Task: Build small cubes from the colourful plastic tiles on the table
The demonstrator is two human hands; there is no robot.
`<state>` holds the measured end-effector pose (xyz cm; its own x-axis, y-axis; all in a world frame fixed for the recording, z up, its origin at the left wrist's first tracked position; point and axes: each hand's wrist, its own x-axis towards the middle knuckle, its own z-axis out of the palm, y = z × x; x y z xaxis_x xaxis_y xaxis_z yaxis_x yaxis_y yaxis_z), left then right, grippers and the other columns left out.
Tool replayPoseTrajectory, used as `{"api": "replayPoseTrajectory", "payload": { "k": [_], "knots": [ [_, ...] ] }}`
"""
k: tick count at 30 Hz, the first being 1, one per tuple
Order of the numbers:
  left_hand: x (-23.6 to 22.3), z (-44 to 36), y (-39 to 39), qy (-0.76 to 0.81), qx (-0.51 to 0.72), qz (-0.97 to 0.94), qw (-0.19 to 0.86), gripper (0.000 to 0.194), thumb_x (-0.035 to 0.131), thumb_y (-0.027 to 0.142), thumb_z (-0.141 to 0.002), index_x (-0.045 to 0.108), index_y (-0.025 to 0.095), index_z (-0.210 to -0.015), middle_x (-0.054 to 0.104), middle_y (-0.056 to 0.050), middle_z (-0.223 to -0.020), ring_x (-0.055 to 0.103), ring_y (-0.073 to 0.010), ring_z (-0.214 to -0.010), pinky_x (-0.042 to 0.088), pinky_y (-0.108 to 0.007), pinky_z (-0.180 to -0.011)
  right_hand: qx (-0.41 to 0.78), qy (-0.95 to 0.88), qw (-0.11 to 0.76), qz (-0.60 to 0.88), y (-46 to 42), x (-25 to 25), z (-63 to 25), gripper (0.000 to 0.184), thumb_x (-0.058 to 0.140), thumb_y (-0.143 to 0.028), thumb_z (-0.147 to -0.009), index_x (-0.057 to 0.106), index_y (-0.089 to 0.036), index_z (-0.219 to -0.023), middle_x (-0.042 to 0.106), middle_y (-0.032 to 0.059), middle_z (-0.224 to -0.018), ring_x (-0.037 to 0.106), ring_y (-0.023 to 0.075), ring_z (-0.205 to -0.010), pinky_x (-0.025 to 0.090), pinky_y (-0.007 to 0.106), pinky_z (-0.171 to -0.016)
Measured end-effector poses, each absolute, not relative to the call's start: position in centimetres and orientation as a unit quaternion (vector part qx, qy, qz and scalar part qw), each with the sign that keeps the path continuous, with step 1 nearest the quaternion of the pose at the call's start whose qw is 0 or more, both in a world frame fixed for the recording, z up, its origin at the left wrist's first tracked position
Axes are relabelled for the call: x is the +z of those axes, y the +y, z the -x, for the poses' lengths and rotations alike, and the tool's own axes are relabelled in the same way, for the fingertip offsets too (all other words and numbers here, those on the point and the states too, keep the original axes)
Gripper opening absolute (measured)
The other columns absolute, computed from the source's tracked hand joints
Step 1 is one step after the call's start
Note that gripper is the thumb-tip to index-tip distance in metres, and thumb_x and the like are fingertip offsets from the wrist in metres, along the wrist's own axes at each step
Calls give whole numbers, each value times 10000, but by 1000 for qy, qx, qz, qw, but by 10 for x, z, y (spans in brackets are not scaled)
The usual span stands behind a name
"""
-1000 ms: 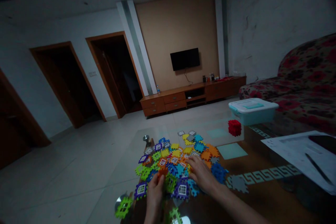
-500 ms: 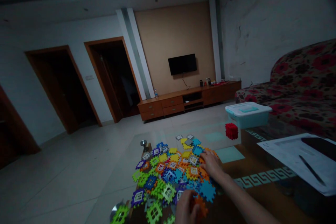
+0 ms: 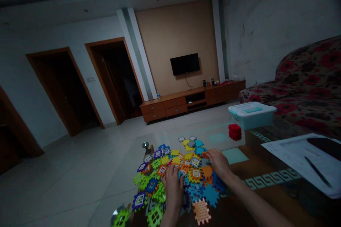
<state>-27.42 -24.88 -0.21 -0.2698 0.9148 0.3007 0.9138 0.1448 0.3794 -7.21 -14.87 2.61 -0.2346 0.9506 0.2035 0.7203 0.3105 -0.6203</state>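
A spread heap of toothed plastic building tiles [image 3: 195, 173] in many colours lies on the glass table, some with white window inserts. My left hand [image 3: 173, 188] reaches over the middle of the heap, fingers stretched forward onto the tiles; what lies beneath them is partly hidden. At the heap's right side, my right hand [image 3: 220, 165] has its fingertips closed on the edge of an orange tile [image 3: 205, 155], mostly covered by them. A peach brick-patterned tile [image 3: 201, 211] lies at the near edge, and a blue tile [image 3: 211, 195] lies just beyond it.
A red cube of joined tiles [image 3: 234, 132] stands on the table's right side, by a lidded turquoise box [image 3: 252, 116]. Papers [image 3: 301, 156] with a pen [image 3: 317, 171] lie farther right. Behind are a flowered sofa [image 3: 306, 74] and a TV cabinet [image 3: 191, 102].
My left hand has left the near edge and moved forward onto the heap; the peach tile shows where it was. My right hand has shifted slightly, uncovering orange and dark blue tiles.
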Motion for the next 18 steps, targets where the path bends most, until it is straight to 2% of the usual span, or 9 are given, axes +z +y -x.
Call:
{"api": "replayPoseTrajectory", "payload": {
  "k": [4,8,11,13,15,18],
  "knots": [
    [13,255,-241,732,227,-641,24,397,348,132,-869,660,213,-1100,634,-84,-1295,490,-223,-1286,321,-429,-1079,282,-793,291,454,-178,28,76,222,509,-155,-843,710,-186,-932,736,57,-930,654,205,-902,457,278,-785],
    [21,251,-243,743,171,-646,38,387,328,127,-865,687,219,-974,679,-72,-1190,531,-247,-1221,302,-475,-1043,365,-814,219,395,-213,22,90,226,570,-79,-712,726,-195,-825,742,25,-800,653,180,-755,423,238,-649],
    [21,259,-247,774,147,-616,14,421,292,95,-856,685,202,-961,679,-95,-1178,523,-279,-1210,309,-514,-1006,344,-828,166,410,-231,19,98,206,598,-91,-725,736,-202,-831,747,49,-847,658,211,-813,430,270,-701],
    [20,264,-248,791,134,-597,-8,447,282,59,-839,683,191,-985,672,-110,-1199,499,-289,-1236,315,-517,-996,294,-843,151,424,-236,21,99,196,619,-100,-733,731,-200,-859,737,71,-949,643,242,-917,436,302,-779],
    [17,268,-245,792,132,-596,-26,452,295,54,-837,680,193,-1029,652,-109,-1257,469,-284,-1277,299,-521,-1025,242,-860,162,419,-234,25,96,216,626,-97,-740,717,-196,-909,705,86,-1061,601,260,-1023,427,319,-847],
    [11,268,-233,765,124,-632,-15,471,309,83,-860,669,237,-1122,633,-67,-1319,455,-244,-1314,261,-512,-1093,183,-866,189,426,-219,32,89,229,579,-84,-780,703,-190,-940,674,95,-1099,555,266,-1084,409,323,-895]
  ]
}}
